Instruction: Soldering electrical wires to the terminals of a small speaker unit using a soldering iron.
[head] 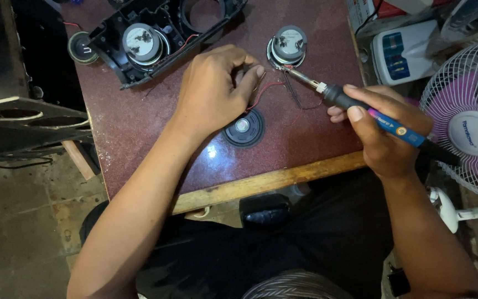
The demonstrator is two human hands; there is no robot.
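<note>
My right hand (385,130) grips a blue and black soldering iron (360,108); its metal tip touches the rim of a small round speaker (287,45) lying magnet-up on the maroon table (139,122). My left hand (217,88) pinches thin red and black wires (269,88) just left of that speaker. A flat black round speaker (244,128) lies below my left hand.
A black plastic speaker housing (156,33) holding another speaker sits at the table's back, with a small black round part (81,49) beside it. A white and pink fan (471,116) stands at right, a white device (405,52) behind it. A dark wooden panel (23,122) is at left.
</note>
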